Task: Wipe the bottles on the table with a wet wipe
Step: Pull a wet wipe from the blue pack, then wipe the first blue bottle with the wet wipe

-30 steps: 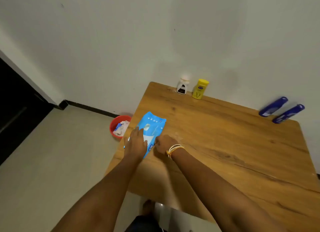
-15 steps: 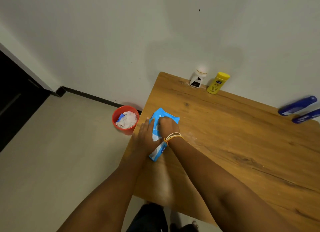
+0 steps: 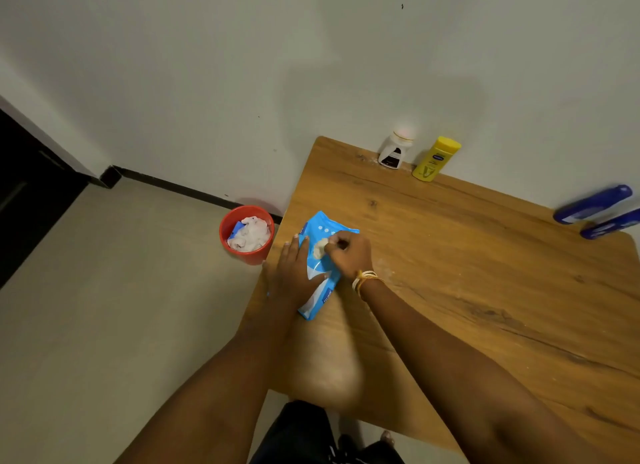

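Now | L hand (image 3: pixel 294 273) flat on wipe pack (image 3: pixel 320 283) | R hand (image 3: pixel 349 255) pinching wipe (image 3: pixel 320 247)

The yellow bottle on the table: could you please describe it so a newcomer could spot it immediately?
Look along the far edge of the wooden table, against the wall. The yellow bottle stands upright there beside a white bottle, the only yellow one.

red bin (image 3: pixel 246 234) on floor, white wall (image 3: pixel 207 82)

wooden table (image 3: pixel 485 290) | on it: blue wipe pack (image 3: pixel 320 280), white bottle (image 3: pixel 394 151), yellow bottle (image 3: pixel 434 160), two blue bottles (image 3: pixel 592 205)
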`<state>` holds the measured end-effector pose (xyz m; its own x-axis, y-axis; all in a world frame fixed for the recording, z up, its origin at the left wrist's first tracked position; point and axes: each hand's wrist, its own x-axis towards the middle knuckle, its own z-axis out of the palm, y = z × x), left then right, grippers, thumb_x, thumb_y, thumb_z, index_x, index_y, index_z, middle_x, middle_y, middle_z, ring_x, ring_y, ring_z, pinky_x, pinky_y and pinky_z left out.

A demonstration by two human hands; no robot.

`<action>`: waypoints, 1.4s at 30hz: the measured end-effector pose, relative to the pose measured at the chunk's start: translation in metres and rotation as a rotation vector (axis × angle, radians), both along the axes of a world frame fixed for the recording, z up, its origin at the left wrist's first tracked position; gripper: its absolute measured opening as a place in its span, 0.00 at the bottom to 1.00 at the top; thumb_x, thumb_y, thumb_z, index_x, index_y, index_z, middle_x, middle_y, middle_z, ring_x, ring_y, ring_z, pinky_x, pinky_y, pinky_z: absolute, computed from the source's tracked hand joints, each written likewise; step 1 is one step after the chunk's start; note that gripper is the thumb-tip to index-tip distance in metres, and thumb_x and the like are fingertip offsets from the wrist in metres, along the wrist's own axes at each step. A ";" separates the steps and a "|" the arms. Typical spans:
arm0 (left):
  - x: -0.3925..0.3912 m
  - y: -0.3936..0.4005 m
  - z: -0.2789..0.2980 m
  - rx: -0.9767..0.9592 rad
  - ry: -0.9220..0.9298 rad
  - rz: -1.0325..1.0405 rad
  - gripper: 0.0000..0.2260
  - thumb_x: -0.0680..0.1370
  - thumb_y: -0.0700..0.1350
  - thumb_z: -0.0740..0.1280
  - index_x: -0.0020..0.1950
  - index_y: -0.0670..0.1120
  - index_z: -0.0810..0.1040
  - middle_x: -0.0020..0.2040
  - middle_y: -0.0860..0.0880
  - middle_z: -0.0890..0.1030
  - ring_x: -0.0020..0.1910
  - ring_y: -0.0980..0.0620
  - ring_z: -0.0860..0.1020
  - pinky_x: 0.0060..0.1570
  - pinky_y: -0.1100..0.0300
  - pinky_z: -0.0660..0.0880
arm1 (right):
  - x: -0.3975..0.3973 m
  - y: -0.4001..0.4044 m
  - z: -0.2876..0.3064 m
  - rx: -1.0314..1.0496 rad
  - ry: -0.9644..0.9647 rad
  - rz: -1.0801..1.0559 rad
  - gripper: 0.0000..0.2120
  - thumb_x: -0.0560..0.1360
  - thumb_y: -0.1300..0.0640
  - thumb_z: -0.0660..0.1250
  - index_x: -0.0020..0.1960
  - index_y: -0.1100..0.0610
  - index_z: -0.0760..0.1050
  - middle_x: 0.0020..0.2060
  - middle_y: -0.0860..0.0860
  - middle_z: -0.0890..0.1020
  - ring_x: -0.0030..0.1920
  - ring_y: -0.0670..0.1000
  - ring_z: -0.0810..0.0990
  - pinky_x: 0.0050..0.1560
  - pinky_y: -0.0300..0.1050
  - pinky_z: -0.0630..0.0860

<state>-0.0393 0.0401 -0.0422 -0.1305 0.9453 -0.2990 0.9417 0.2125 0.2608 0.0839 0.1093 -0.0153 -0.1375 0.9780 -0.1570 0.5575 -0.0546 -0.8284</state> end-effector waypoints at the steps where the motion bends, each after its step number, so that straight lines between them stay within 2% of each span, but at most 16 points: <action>1: 0.000 0.000 0.001 -0.002 0.013 -0.002 0.40 0.75 0.68 0.55 0.78 0.49 0.45 0.79 0.47 0.48 0.77 0.47 0.51 0.70 0.42 0.60 | 0.004 0.000 0.005 -0.023 0.093 -0.051 0.06 0.67 0.65 0.68 0.32 0.59 0.76 0.27 0.48 0.75 0.29 0.43 0.71 0.33 0.34 0.67; 4: 0.003 0.000 0.007 -0.049 0.044 -0.001 0.40 0.75 0.68 0.55 0.78 0.49 0.43 0.79 0.47 0.47 0.77 0.46 0.51 0.70 0.39 0.59 | 0.010 0.010 0.021 -0.201 0.463 -0.299 0.08 0.67 0.65 0.62 0.30 0.60 0.71 0.27 0.54 0.72 0.30 0.49 0.70 0.33 0.42 0.67; 8: 0.015 0.005 0.015 -0.017 0.000 0.106 0.38 0.76 0.65 0.59 0.78 0.49 0.48 0.79 0.48 0.51 0.77 0.48 0.51 0.71 0.38 0.52 | 0.021 0.023 0.031 -0.467 0.816 -0.543 0.11 0.70 0.67 0.58 0.31 0.58 0.68 0.26 0.54 0.71 0.26 0.52 0.71 0.27 0.38 0.69; 11: 0.032 0.016 0.030 0.238 -0.281 0.239 0.23 0.79 0.50 0.62 0.73 0.47 0.64 0.75 0.47 0.63 0.75 0.48 0.59 0.71 0.46 0.56 | 0.038 0.026 0.031 -0.483 0.890 -0.591 0.12 0.72 0.68 0.58 0.31 0.59 0.69 0.24 0.53 0.69 0.23 0.52 0.70 0.25 0.39 0.71; 14: 0.054 0.037 0.055 0.344 -0.660 0.408 0.12 0.79 0.45 0.62 0.58 0.42 0.79 0.56 0.45 0.80 0.57 0.48 0.76 0.57 0.56 0.70 | 0.061 0.026 0.037 -0.467 0.866 -0.596 0.10 0.73 0.66 0.62 0.35 0.59 0.70 0.28 0.54 0.69 0.19 0.47 0.70 0.21 0.34 0.68; 16: 0.071 0.055 0.074 0.159 -0.956 0.530 0.14 0.79 0.49 0.63 0.50 0.39 0.80 0.41 0.46 0.80 0.40 0.49 0.77 0.44 0.57 0.72 | 0.076 0.024 0.045 -0.428 0.873 -0.600 0.07 0.75 0.65 0.65 0.38 0.59 0.74 0.29 0.54 0.74 0.22 0.46 0.73 0.23 0.35 0.70; 17: 0.081 0.063 0.082 0.000 -1.095 0.541 0.15 0.79 0.50 0.63 0.51 0.39 0.80 0.38 0.47 0.79 0.37 0.50 0.77 0.40 0.57 0.73 | 0.085 0.023 0.050 -0.418 0.896 -0.610 0.05 0.75 0.64 0.66 0.41 0.59 0.76 0.30 0.54 0.78 0.25 0.47 0.77 0.28 0.38 0.73; 19: 0.103 0.071 0.096 -0.277 -1.243 0.455 0.12 0.78 0.51 0.64 0.52 0.43 0.78 0.39 0.48 0.81 0.38 0.49 0.80 0.42 0.56 0.77 | 0.106 0.019 0.058 -0.432 0.971 -0.602 0.01 0.74 0.65 0.68 0.45 0.61 0.78 0.33 0.55 0.82 0.31 0.50 0.81 0.35 0.43 0.78; 22: 0.138 0.076 0.099 -0.353 -1.227 0.338 0.06 0.77 0.47 0.67 0.48 0.46 0.78 0.42 0.47 0.83 0.38 0.53 0.82 0.42 0.57 0.78 | 0.145 0.017 0.063 -0.446 0.998 -0.638 0.05 0.73 0.66 0.70 0.49 0.63 0.78 0.36 0.58 0.83 0.32 0.52 0.82 0.34 0.43 0.80; 24: 0.166 0.080 0.098 -0.335 -1.218 0.295 0.04 0.76 0.46 0.68 0.47 0.46 0.79 0.43 0.47 0.84 0.36 0.56 0.82 0.42 0.59 0.78 | 0.175 0.016 0.068 -0.438 1.000 -0.656 0.04 0.72 0.66 0.71 0.45 0.63 0.77 0.38 0.59 0.81 0.33 0.53 0.80 0.32 0.42 0.80; 27: 0.212 0.089 0.103 -0.369 -1.281 0.309 0.03 0.78 0.43 0.66 0.47 0.45 0.78 0.44 0.46 0.83 0.38 0.54 0.83 0.45 0.57 0.78 | 0.227 0.015 0.076 -0.430 0.998 -0.677 0.06 0.73 0.63 0.70 0.43 0.62 0.73 0.36 0.59 0.80 0.32 0.55 0.81 0.30 0.45 0.79; 31: 0.284 0.095 0.112 -0.385 -1.356 0.387 0.03 0.77 0.43 0.63 0.47 0.45 0.75 0.45 0.46 0.82 0.42 0.47 0.82 0.47 0.52 0.78 | 0.303 0.013 0.078 -0.401 0.961 -0.703 0.07 0.73 0.61 0.70 0.41 0.60 0.72 0.36 0.58 0.76 0.36 0.55 0.77 0.40 0.51 0.77; 35: 0.353 0.089 0.117 -0.536 -1.371 0.327 0.13 0.76 0.49 0.69 0.54 0.42 0.78 0.45 0.45 0.82 0.41 0.48 0.82 0.43 0.54 0.80 | 0.374 0.009 0.083 -0.419 0.991 -0.683 0.02 0.76 0.61 0.67 0.47 0.60 0.74 0.41 0.58 0.80 0.40 0.54 0.80 0.46 0.54 0.78; 38: 0.401 0.084 0.120 -0.421 -1.359 0.368 0.07 0.75 0.42 0.70 0.51 0.41 0.78 0.46 0.42 0.83 0.42 0.49 0.82 0.45 0.53 0.81 | 0.417 0.008 0.089 -0.463 1.070 -0.706 0.06 0.77 0.63 0.62 0.52 0.60 0.75 0.44 0.58 0.80 0.41 0.54 0.80 0.48 0.51 0.78; 40: 0.428 0.081 0.125 -0.384 -1.387 0.389 0.05 0.76 0.41 0.69 0.50 0.42 0.79 0.46 0.42 0.82 0.42 0.48 0.81 0.49 0.50 0.80 | 0.439 0.006 0.092 -0.495 1.116 -0.727 0.07 0.78 0.62 0.60 0.51 0.61 0.75 0.43 0.57 0.80 0.41 0.53 0.79 0.47 0.49 0.78; 42: 0.452 0.079 0.128 -0.378 -1.396 0.399 0.03 0.77 0.41 0.66 0.49 0.44 0.78 0.43 0.44 0.82 0.39 0.49 0.80 0.43 0.54 0.79 | 0.459 0.005 0.095 -0.512 1.163 -0.745 0.07 0.78 0.61 0.59 0.50 0.62 0.75 0.44 0.57 0.80 0.43 0.54 0.79 0.51 0.51 0.76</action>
<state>0.4129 0.1188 0.0862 0.2344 0.7577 -0.6091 -0.1463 0.6469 0.7484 0.5426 0.1139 0.0793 0.0728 0.7512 -0.6561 -0.6812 -0.4430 -0.5828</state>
